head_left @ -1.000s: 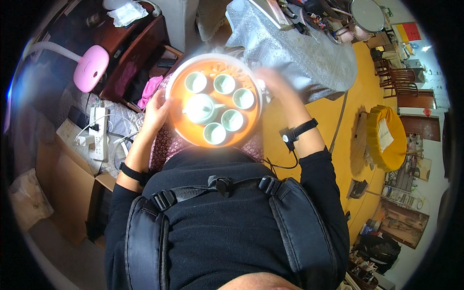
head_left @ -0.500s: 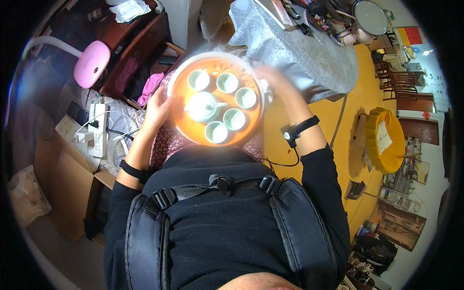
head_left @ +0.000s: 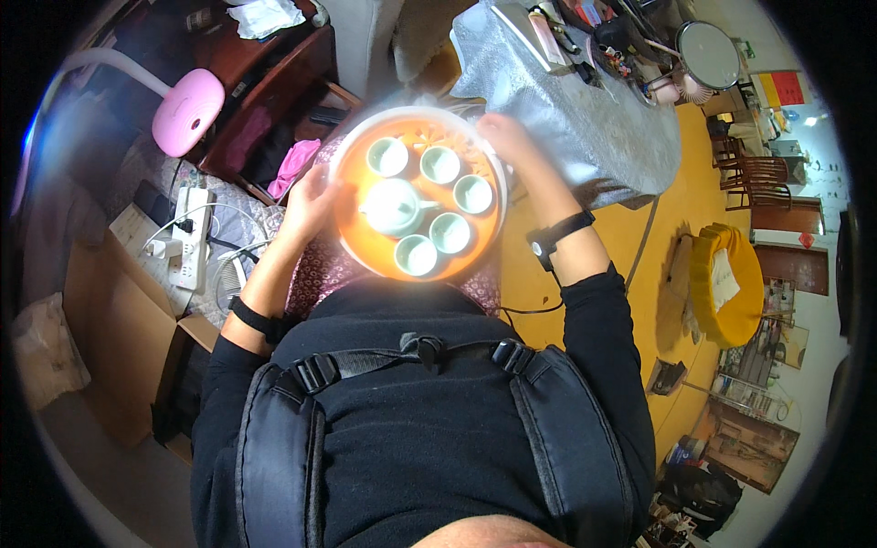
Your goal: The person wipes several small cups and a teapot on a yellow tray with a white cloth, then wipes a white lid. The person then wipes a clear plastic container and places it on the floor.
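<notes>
A round orange tray with a pale rim is level in front of my body, above my lap. On it stand a pale green teapot and several matching small cups, set in an arc around the pot's right side. My left hand grips the tray's left rim, thumb on the upper side. At the far right rim my right hand is closed on the edge, its fingers partly hidden and slightly blurred. Black bands circle both forearms.
A table with a silvery cloth stands just beyond my right hand. To the left are a pink lamp, an open drawer with a pink cloth, a power strip and a cardboard box. A yellow-covered round stool stands right.
The tray and its tea set sit slightly farther right and lower in the picture, as the whole view has shifted a little. My right hand, blurred before, shows more clearly at the rim.
</notes>
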A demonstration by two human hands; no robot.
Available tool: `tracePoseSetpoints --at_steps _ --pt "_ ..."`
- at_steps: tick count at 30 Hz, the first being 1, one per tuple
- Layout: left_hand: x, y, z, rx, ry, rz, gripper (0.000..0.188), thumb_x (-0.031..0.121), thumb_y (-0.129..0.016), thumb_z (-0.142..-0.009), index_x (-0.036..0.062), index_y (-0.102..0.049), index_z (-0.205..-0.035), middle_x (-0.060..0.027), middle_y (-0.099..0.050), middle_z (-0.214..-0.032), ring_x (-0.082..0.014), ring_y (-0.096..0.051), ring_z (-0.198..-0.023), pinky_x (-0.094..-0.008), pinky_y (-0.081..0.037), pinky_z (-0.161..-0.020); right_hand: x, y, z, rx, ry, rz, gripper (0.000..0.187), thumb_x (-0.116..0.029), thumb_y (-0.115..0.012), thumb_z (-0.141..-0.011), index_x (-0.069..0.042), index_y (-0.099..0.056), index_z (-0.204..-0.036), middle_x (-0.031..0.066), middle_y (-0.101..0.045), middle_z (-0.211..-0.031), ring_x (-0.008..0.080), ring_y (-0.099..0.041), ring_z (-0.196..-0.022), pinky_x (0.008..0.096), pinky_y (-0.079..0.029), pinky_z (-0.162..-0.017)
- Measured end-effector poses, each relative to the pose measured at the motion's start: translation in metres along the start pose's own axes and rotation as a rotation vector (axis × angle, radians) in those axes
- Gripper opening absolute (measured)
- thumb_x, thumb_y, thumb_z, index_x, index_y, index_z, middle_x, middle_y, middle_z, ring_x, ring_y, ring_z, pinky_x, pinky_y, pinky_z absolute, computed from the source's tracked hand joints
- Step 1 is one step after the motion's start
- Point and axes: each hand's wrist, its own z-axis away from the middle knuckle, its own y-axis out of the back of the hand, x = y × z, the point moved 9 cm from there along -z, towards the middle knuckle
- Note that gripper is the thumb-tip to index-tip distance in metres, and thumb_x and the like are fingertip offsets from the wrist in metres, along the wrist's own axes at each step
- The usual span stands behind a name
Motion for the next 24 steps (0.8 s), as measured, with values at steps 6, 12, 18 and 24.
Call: tracePoseSetpoints --at_steps 6,12,18,24 --pt "0.002 0.0 0.003 -0.042 0.067 -0.076 0.04 0.018 -0.061 -0.094 -0.002 -0.05 -0.126 -0.0133 -0.067 -0.095 -0.0141 -0.063 -0.081 -0.0233 -0.048 -0.059 -0.018 -0.026 -0.034 -0.141 -0.009 -0.072 0.015 -0.018 -0.063 -0.077 -0.004 -0.068 -0.082 0.0072 -0.067 -0.073 0.0158 -0.063 -0.065 0.0293 -0.05 -0.063" --pt "-0.011 0.003 -0.005 -0.021 -0.04 -0.118 0.041 0.018 -0.061 -0.094 -0.0028 -0.048 -0.128 -0.0141 -0.067 -0.097 -0.0156 -0.064 -0.085 -0.0244 -0.051 -0.064 0.002 -0.037 -0.032 -0.23 -0.192 -0.345 0.013 -0.008 -0.061 -0.078 -0.003 -0.066 -0.089 0.0055 -0.067 -0.08 0.0135 -0.063 -0.066 0.0255 -0.05 -0.06" --pt "-0.025 0.002 -0.007 -0.04 -0.027 -0.111 0.042 0.017 -0.06 -0.094 -0.0038 -0.048 -0.128 -0.0137 -0.066 -0.1 -0.016 -0.063 -0.088 -0.0261 -0.051 -0.071 0.011 -0.029 -0.013 -0.201 -0.234 -0.403 0.022 -0.002 -0.055 -0.079 0.001 -0.066 -0.097 0.0078 -0.068 -0.086 0.0153 -0.065 -0.072 0.0275 -0.052 -0.064" --pt "-0.017 0.003 -0.002 -0.051 0.03 -0.09 0.046 0.021 -0.062 -0.094 -0.0044 -0.047 -0.129 -0.014 -0.065 -0.102 -0.0165 -0.062 -0.092 -0.0269 -0.051 -0.077 0.031 -0.013 0.007 -0.09 -0.2 -0.456 0.033 0.001 -0.051 -0.077 0.004 -0.066 -0.105 0.0097 -0.069 -0.095 0.0173 -0.065 -0.085 0.028 -0.051 -0.078"
